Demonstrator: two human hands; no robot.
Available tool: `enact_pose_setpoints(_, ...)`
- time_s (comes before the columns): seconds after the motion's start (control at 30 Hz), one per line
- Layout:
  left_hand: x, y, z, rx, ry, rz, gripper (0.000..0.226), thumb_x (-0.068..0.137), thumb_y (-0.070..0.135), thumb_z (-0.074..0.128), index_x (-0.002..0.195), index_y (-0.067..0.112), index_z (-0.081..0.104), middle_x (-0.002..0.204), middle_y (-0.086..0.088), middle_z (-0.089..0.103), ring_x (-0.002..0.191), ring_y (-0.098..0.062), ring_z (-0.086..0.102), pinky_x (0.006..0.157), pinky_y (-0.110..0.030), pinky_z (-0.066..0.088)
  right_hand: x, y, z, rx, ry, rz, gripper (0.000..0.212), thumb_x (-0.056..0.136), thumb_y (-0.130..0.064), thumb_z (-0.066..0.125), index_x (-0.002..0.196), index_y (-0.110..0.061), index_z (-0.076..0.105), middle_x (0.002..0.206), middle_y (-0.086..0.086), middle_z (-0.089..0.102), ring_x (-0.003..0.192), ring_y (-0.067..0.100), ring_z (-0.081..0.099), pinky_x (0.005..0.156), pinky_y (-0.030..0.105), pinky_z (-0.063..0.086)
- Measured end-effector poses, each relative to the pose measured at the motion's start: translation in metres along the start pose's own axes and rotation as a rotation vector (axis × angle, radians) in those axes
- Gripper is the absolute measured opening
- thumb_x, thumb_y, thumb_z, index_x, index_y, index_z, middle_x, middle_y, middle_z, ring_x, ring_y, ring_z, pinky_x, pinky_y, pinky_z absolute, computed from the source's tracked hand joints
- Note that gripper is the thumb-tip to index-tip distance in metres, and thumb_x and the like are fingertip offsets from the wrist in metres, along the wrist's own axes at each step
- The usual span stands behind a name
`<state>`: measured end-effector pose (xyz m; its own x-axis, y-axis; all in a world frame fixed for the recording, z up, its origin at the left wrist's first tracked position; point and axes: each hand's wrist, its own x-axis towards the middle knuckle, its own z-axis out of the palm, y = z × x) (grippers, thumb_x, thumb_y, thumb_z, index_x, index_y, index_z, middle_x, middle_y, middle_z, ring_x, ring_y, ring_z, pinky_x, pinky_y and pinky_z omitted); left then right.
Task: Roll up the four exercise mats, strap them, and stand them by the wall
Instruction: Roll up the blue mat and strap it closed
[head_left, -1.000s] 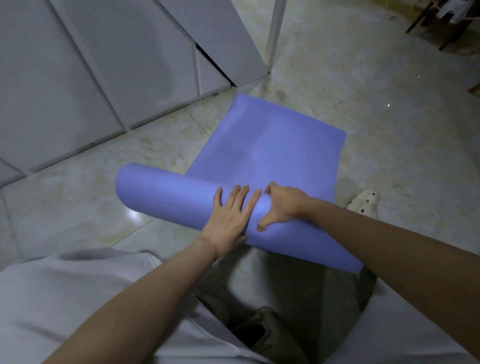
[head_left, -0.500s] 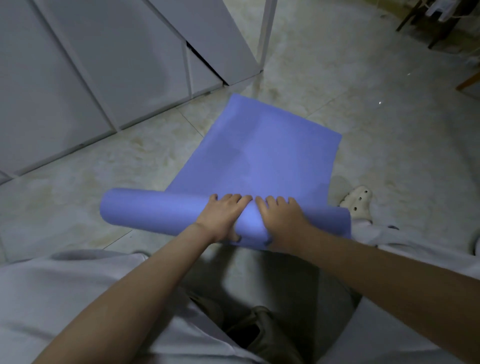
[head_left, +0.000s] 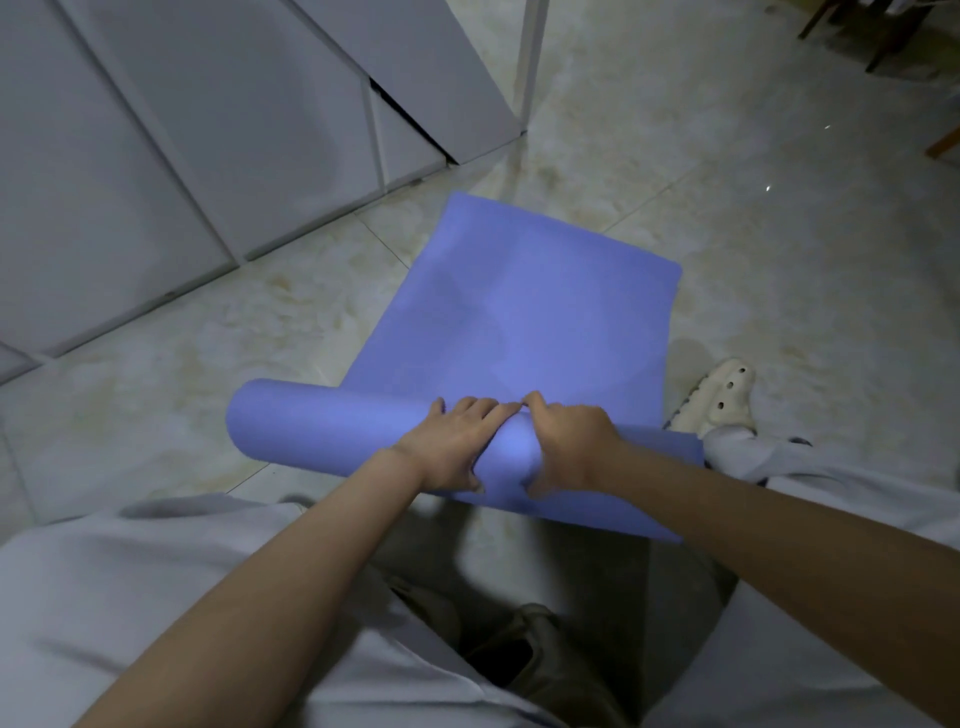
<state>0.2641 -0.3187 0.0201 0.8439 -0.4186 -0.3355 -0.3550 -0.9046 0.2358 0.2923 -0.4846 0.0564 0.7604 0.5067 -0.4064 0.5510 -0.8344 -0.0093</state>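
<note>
A blue-violet exercise mat (head_left: 524, 317) lies on the tiled floor, its near part wound into a thick roll (head_left: 322, 426) lying across in front of my knees. My left hand (head_left: 452, 447) and my right hand (head_left: 569, 441) rest side by side on the middle of the roll, fingers curled over its top and thumbs at its near side, gripping it. The flat, unrolled part stretches away from me toward the cabinets. No strap and no other mats are in view.
White cabinet doors (head_left: 208, 130) line the left and back. A white post (head_left: 530, 57) stands at the cabinet corner. A cream clog (head_left: 719, 397) sits at the mat's right edge. Dark chair legs (head_left: 883, 41) are at the far right.
Both hands shifted from a loose hold to gripping the roll's top side by side. The roll has turned forward and the flat part looks shorter.
</note>
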Motion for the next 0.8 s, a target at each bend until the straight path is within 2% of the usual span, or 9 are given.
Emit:
enact_pose_setpoints(0.1, -0.006, 0.008, 0.006, 0.129, 0.037, -0.012, 0.112, 0.073, 0.045, 0.073, 0.152, 0.021, -0.003, 0.148, -0.006, 0.025, 0.135, -0.023, 0.025, 0.11, -0.052, 0.02, 0.004, 0.005, -0.008, 0.233, -0.217, 0.085, 0.092, 0.065, -0.052, 0.078, 0.135, -0.016, 0.03, 0.122, 0.003, 0.056, 0.113, 0.026, 0.055, 0.084, 0.03, 0.04)
enact_pose_setpoints(0.17, -0.011, 0.011, 0.01, 0.253, 0.133, 0.003, 0.124, 0.058, 0.049, 0.081, 0.151, 0.016, 0.007, 0.145, -0.012, 0.035, 0.133, -0.028, 0.036, 0.104, -0.057, 0.029, 0.007, 0.009, -0.015, 0.349, -0.294, 0.134, 0.091, 0.064, -0.052, 0.079, 0.134, -0.018, 0.033, 0.125, 0.002, 0.053, 0.112, 0.024, 0.053, 0.084, 0.03, 0.041)
enact_pose_setpoints(0.23, -0.015, 0.01, 0.015, 0.284, 0.236, 0.013, 0.135, 0.033, 0.05, 0.089, 0.144, 0.011, 0.024, 0.132, -0.018, 0.052, 0.121, -0.034, 0.052, 0.09, -0.061, 0.043, 0.01, 0.016, -0.019, 0.494, -0.385, 0.19, 0.089, 0.066, -0.05, 0.078, 0.136, -0.018, 0.034, 0.127, 0.001, 0.05, 0.108, 0.022, 0.053, 0.087, 0.033, 0.046)
enact_pose_setpoints(0.4, -0.012, 0.013, 0.011, 0.318, 0.34, 0.081, 0.128, 0.028, 0.04, 0.091, 0.139, 0.013, 0.033, 0.124, -0.018, 0.057, 0.117, -0.034, 0.051, 0.086, -0.062, 0.045, 0.008, 0.03, -0.025, 0.698, -0.491, 0.22, 0.078, 0.072, -0.046, 0.076, 0.135, -0.02, 0.038, 0.12, -0.004, 0.049, 0.105, 0.018, 0.053, 0.084, 0.033, 0.048)
enact_pose_setpoints(0.47, -0.008, 0.015, 0.01, 0.299, 0.339, 0.081, 0.121, 0.027, 0.034, 0.091, 0.133, 0.012, 0.037, 0.116, -0.016, 0.06, 0.11, -0.031, 0.045, 0.084, -0.06, 0.046, 0.01, 0.031, -0.022, 0.663, -0.485, 0.215, 0.08, 0.07, -0.051, 0.075, 0.135, -0.02, 0.039, 0.122, -0.003, 0.05, 0.108, 0.019, 0.053, 0.093, 0.036, 0.047)
enact_pose_setpoints(0.57, -0.003, 0.014, 0.015, 0.303, 0.303, 0.092, 0.112, 0.028, 0.026, 0.089, 0.127, 0.013, 0.038, 0.107, -0.012, 0.061, 0.098, -0.029, 0.053, 0.081, -0.055, 0.049, 0.01, 0.026, -0.012, 0.501, -0.455, 0.132, 0.08, 0.075, -0.059, 0.067, 0.136, -0.015, 0.041, 0.131, 0.002, 0.05, 0.117, 0.021, 0.05, 0.099, 0.035, 0.04)
enact_pose_setpoints(0.67, 0.001, 0.011, 0.021, 0.276, 0.224, 0.089, 0.109, 0.028, 0.026, 0.088, 0.124, 0.015, 0.039, 0.102, -0.009, 0.061, 0.089, -0.027, 0.059, 0.077, -0.049, 0.049, -0.001, 0.017, 0.001, 0.397, -0.401, 0.145, 0.083, 0.075, -0.061, 0.065, 0.136, -0.012, 0.037, 0.131, 0.004, 0.049, 0.12, 0.024, 0.049, 0.093, 0.032, 0.037)
enact_pose_setpoints(0.73, 0.004, 0.013, 0.02, 0.242, 0.139, 0.066, 0.104, 0.042, 0.031, 0.088, 0.13, 0.016, 0.035, 0.113, -0.007, 0.056, 0.099, -0.027, 0.056, 0.085, -0.047, 0.045, -0.014, 0.005, 0.012, 0.219, -0.259, 0.153, 0.086, 0.069, -0.06, 0.07, 0.132, -0.014, 0.037, 0.125, 0.005, 0.05, 0.114, 0.026, 0.053, 0.089, 0.033, 0.04)
enact_pose_setpoints(0.8, 0.007, 0.011, 0.02, 0.218, 0.065, 0.039, 0.095, 0.066, 0.035, 0.079, 0.142, 0.017, 0.025, 0.132, -0.006, 0.043, 0.118, -0.026, 0.044, 0.096, -0.045, 0.034, -0.021, -0.009, 0.027, -0.033, -0.043, 0.148, 0.102, 0.047, -0.062, 0.081, 0.128, -0.01, 0.048, 0.109, 0.01, 0.056, 0.092, 0.03, 0.06, 0.078, 0.036, 0.046)
